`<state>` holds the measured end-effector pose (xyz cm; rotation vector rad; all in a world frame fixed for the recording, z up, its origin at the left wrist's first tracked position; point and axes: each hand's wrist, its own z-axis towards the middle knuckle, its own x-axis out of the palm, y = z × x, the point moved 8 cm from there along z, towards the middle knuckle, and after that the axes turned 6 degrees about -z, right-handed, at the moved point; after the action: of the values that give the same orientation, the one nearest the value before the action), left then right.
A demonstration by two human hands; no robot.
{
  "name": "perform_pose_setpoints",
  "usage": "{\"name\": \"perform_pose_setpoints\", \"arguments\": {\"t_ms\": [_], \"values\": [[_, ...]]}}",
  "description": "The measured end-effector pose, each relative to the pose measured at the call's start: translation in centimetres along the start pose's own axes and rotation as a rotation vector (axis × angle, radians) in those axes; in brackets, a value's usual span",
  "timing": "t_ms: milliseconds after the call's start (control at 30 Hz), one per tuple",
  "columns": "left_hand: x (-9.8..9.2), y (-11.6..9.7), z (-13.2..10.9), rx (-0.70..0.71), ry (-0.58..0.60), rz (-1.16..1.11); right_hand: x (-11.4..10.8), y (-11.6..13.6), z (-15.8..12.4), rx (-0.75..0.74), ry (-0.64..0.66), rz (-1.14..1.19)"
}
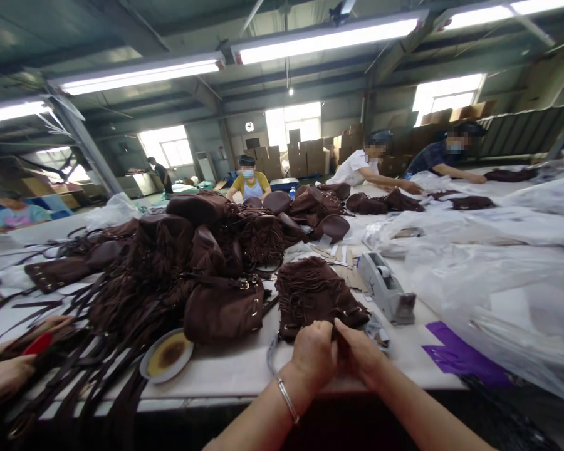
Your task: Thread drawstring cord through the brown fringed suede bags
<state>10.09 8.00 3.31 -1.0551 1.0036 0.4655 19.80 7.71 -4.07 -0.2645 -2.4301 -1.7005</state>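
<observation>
A brown suede fringed bag (313, 294) lies on the white table (244, 369) just ahead of me. My left hand (313, 354), with a silver bangle at the wrist, and my right hand (361, 354) are closed together on the bag's near edge, fingers pinching the suede. A large heap of the same brown fringed bags (188, 269) with long straps rises to the left of it.
A grey tape dispenser (386, 289) stands right of the bag. A white dish (166, 355) sits near the front edge. Clear plastic bags (498, 275) cover the right side. Another person's hands (9, 369) work at far left; other people work across the table.
</observation>
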Motion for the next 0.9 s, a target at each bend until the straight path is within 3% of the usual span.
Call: {"name": "perform_pose_setpoints", "arguments": {"t_ms": [100,267,433,633,800,900], "values": [[-0.5,-0.2,-0.7,0.065,-0.004,-0.084,0.9,-1.6,-0.5,0.148,-0.013,0.24],[-2.2,-0.3,0.7,0.161,0.102,-0.205,0.3,-2.2,-1.1,0.151,-0.038,0.161],[-2.5,0.9,3.3,-0.02,0.01,-0.174,0.5,-2.1,-1.1,0.072,-0.02,0.076],[-0.7,1.0,5.0,-0.153,0.074,-0.086,0.0,-2.8,-0.7,0.033,-0.022,0.056],[0.2,2.1,5.7,-0.418,0.115,-0.738,-0.4,-2.6,-0.6,-0.009,-0.02,0.047],[1.2,1.9,5.7,-0.524,0.179,-0.903,-0.3,-2.5,-0.5,0.008,-0.004,0.128]]}}
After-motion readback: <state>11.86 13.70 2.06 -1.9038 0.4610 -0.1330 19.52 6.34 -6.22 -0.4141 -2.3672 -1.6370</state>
